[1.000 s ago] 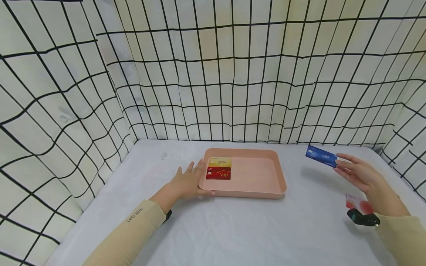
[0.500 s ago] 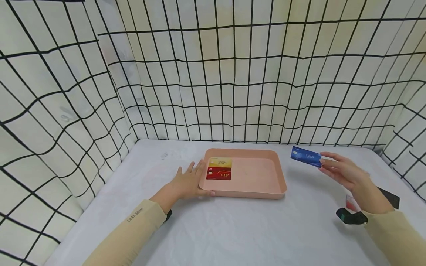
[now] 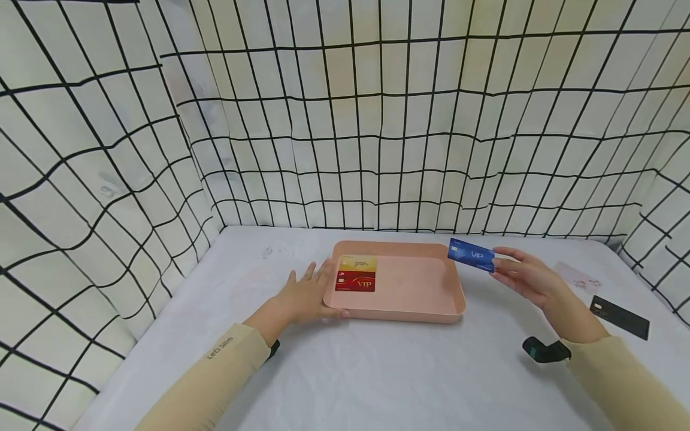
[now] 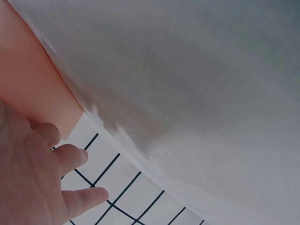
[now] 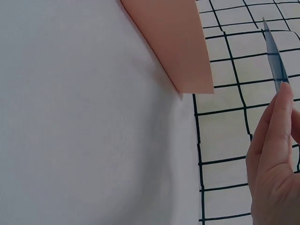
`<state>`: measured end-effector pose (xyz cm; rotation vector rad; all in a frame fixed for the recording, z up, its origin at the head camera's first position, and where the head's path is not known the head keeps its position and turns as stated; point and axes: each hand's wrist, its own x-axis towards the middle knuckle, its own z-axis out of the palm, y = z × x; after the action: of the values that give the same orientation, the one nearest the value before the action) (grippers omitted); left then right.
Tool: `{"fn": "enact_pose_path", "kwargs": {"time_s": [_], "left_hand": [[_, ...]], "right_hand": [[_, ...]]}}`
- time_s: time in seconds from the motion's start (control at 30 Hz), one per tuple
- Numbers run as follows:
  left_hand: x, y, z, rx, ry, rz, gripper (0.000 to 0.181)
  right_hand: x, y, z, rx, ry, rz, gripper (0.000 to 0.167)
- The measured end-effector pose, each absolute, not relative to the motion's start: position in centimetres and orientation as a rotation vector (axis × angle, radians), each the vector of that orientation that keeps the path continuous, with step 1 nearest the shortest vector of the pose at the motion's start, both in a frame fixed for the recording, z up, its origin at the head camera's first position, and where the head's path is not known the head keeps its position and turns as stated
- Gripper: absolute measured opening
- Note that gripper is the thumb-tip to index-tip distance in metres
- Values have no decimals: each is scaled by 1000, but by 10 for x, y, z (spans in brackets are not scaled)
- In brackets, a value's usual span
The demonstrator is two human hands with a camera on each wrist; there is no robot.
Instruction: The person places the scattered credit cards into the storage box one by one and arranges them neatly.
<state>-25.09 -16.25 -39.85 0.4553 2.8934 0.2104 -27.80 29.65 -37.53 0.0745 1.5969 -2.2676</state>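
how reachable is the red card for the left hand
Likely yes: the left hand sits at the tray, close to the red card, with only the tray's rim between and nothing covering the card.

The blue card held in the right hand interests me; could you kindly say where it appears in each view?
Head: blue card right of centre, pinched in the right hand.
Left wrist: not in the picture.
Right wrist: near the right edge, upper half, nearly edge-on.
Shared landmark: the pink tray, just below centre in head, upper left in left wrist, top in right wrist.
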Motion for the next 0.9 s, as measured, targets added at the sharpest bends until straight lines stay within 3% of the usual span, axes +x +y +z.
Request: {"fn": "enact_pose_path", "kwargs": {"time_s": [0.1, 0.43, 0.9], "left_hand": [[-251, -162, -399, 459, 2892, 211, 122], [-251, -160, -396, 458, 2888, 204, 121], [-252, -162, -398, 463, 2889, 202, 121]], "right_hand": [[-278, 291, -378, 63, 1626, -2240, 25], [-275, 274, -380, 0, 1803, -2088, 54], [-267, 239, -382, -145, 1886, -1951, 60]]}}
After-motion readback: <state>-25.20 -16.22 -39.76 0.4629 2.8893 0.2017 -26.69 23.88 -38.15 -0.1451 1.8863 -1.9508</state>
